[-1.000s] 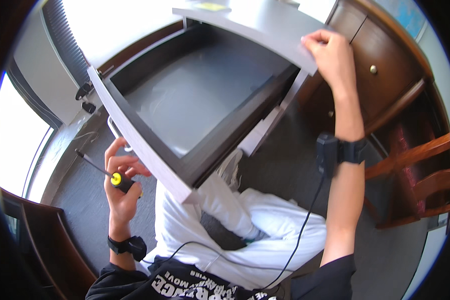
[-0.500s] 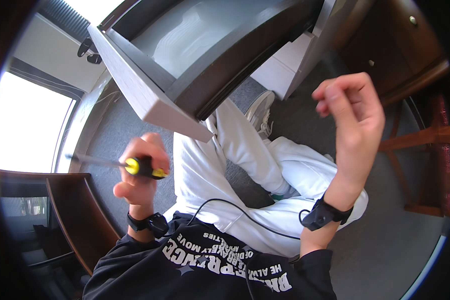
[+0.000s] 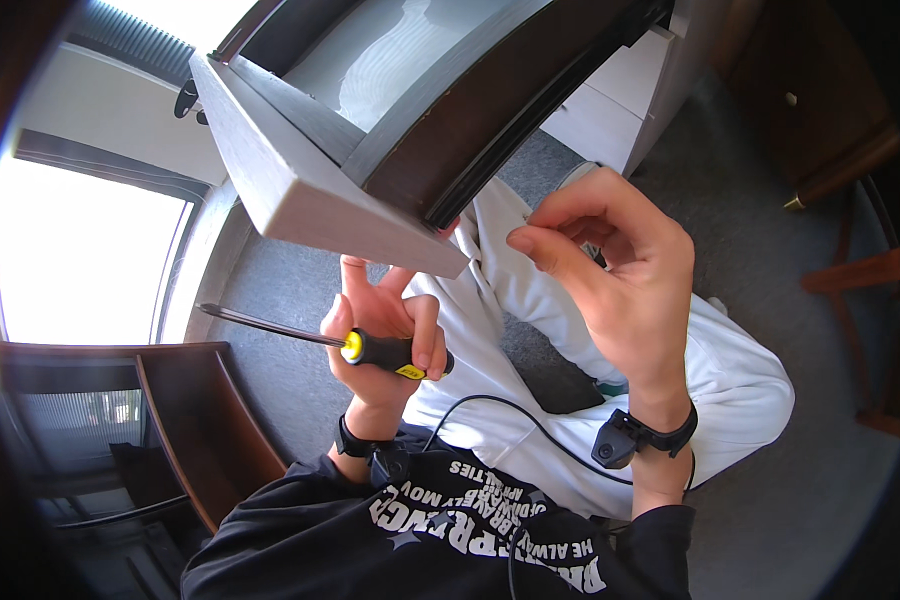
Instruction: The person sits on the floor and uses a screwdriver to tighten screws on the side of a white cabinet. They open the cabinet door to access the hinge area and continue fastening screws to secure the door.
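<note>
My left hand (image 3: pixel 372 302) holds a screwdriver (image 3: pixel 382 351) with a black and yellow handle, its metal shaft pointing left. Some fingers of that hand reach up to the underside of a pale wooden board (image 3: pixel 270 200), the end of a raised furniture piece. The board joins a dark curved rail (image 3: pixel 450 135), which borders a glossy pale panel (image 3: pixel 380 75). Right of the rail's near end, my right hand (image 3: pixel 625 275) is raised with thumb and forefinger pinched together. Whatever sits between those fingertips, if anything, is too small to make out.
My legs in white trousers (image 3: pixel 735 385) are folded on the grey carpet (image 3: pixel 270 290). A dark wooden cabinet (image 3: pixel 210 430) stands at lower left, and a brown one (image 3: pixel 810 90) at upper right. Below it is a wooden chair frame (image 3: pixel 860 270). A black cable (image 3: pixel 530 425) crosses my lap.
My left hand has moved right with the screwdriver, and its fingers have come up to the board. My right hand has moved left and down, nearer the dark rail. The view has shifted slightly.
</note>
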Motion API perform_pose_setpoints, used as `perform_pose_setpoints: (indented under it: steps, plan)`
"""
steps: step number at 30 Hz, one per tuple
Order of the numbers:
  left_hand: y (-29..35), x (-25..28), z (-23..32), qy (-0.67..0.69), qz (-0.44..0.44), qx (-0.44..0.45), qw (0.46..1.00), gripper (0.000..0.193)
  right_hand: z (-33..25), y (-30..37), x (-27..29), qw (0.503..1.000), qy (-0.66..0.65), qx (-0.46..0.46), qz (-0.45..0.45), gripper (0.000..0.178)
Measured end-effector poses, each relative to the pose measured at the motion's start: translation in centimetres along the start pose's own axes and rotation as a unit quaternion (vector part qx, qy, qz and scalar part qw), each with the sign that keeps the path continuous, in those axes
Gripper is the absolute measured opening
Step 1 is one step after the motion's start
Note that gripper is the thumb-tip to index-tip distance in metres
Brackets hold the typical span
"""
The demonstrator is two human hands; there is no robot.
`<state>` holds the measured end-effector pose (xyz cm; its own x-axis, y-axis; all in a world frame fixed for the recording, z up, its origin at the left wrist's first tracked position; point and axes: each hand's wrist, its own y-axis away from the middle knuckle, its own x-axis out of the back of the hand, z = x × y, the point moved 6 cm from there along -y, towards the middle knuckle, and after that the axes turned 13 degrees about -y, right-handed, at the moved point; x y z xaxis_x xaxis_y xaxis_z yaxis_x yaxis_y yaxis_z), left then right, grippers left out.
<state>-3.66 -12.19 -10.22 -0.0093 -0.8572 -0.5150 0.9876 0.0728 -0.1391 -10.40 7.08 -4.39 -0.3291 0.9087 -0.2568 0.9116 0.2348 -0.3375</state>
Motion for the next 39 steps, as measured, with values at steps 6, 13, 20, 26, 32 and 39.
perform_pose_setpoints:
  steps: [6, 13, 20, 26, 32, 39]
  plan:
    - [-1.7, -0.6, 0.6, 0.104, -0.050, -0.026, 0.993, 0.060, 0.1, 0.0, -0.3, 0.997, 0.001, 0.076, -0.007, 0.022]
    - [-1.9, -0.3, 0.6, 0.179, -0.048, 0.003, 0.983, 0.059, 0.3, 0.0, -0.9, 0.994, 0.016, 0.103, 0.010, 0.020]
    - [-2.2, -0.4, 1.2, 0.165, -0.096, -0.004, 0.982, 0.060, 0.6, 0.1, -1.5, 0.994, 0.010, 0.111, 0.010, 0.018]
    - [-1.9, -1.1, 1.5, 0.196, -0.068, -0.017, 0.978, 0.061, 0.6, 0.1, -1.5, 0.993, 0.005, 0.119, 0.026, 0.020]
    - [-2.1, -1.5, 1.8, 0.196, -0.068, -0.010, 0.978, 0.061, 0.7, -0.3, -1.7, 0.991, 0.011, 0.127, 0.050, 0.019]
    - [-1.7, -0.9, 1.7, 0.204, -0.024, 0.006, 0.979, 0.062, 0.7, -0.6, -2.0, 0.983, 0.026, 0.166, 0.071, 0.020]
